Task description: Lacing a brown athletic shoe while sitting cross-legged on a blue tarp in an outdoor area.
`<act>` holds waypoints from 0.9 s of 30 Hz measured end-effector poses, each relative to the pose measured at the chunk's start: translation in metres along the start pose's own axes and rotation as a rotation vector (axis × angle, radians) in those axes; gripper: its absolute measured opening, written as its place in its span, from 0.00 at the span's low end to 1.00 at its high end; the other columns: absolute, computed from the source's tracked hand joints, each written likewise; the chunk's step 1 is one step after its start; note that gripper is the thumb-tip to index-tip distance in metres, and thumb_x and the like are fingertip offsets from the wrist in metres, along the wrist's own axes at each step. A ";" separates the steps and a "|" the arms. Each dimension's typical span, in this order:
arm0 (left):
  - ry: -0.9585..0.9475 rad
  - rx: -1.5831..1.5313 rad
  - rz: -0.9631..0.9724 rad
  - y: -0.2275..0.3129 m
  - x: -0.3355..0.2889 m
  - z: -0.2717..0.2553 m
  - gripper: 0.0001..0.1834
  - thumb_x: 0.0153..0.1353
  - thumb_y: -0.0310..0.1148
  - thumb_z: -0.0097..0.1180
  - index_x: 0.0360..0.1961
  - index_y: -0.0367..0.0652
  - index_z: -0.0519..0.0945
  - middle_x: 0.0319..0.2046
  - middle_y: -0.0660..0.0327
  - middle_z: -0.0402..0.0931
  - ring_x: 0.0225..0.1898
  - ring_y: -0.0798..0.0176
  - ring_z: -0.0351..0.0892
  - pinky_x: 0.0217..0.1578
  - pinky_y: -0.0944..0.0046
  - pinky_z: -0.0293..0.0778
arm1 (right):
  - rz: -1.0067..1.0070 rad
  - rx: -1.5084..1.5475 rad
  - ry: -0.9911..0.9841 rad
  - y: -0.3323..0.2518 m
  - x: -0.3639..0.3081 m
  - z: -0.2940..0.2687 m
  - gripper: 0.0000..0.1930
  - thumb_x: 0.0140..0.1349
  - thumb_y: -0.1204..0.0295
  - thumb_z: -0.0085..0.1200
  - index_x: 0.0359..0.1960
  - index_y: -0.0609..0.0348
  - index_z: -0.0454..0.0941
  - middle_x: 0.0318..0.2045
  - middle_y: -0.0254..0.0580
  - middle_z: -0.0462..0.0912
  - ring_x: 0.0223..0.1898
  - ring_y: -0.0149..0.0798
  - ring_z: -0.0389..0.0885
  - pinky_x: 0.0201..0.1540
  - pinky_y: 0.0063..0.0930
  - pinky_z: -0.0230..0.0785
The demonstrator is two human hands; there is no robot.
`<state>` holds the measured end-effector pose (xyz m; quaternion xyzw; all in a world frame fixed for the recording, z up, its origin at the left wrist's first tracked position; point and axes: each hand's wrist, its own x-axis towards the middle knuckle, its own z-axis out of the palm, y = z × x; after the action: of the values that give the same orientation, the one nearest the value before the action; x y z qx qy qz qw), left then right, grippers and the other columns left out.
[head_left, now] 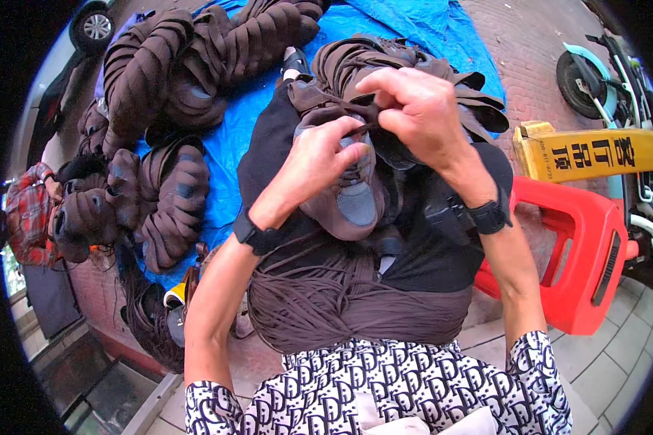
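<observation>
A brown shoe upper (325, 212) with a grey toe patch lies across my lap, its toe toward me and its eyelet area partly hidden by my fingers. My left hand (315, 163) is closed over it, thumb and forefinger pinched on a dark brown shoelace. Opposite, my right hand (422, 119) pinches the same dark lace, its forefinger curled and raised. Only a short piece of lace shows between the hands. A thick bundle of brown laces (348, 301) rests on my lap nearer my body. Just beyond my hands lies a fanned stack of brown uppers (348, 61).
More stacked uppers (189, 65) lie on a blue tarp (247, 130) at the left. A person in a checked shirt (30, 214) sits far left with uppers. At right are a red plastic stool (588, 275), a yellow sign (595, 154) and a parked two-wheeler (584, 80).
</observation>
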<state>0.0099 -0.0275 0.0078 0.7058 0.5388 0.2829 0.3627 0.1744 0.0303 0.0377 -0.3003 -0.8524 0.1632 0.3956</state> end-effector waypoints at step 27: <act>0.063 -0.588 -0.634 -0.050 -0.014 -0.010 0.19 0.56 0.38 0.49 0.44 0.35 0.69 0.32 0.62 0.73 0.29 0.72 0.71 0.30 0.73 0.70 | 0.215 -0.075 -0.174 -0.001 -0.048 0.022 0.32 0.30 0.60 0.60 0.44 0.55 0.70 0.39 0.45 0.73 0.40 0.45 0.71 0.41 0.38 0.65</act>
<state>-0.0292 -0.0316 -0.0271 0.3629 0.6363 0.3203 0.6008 0.1813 -0.0022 -0.0037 -0.3894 -0.8519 0.1981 0.2887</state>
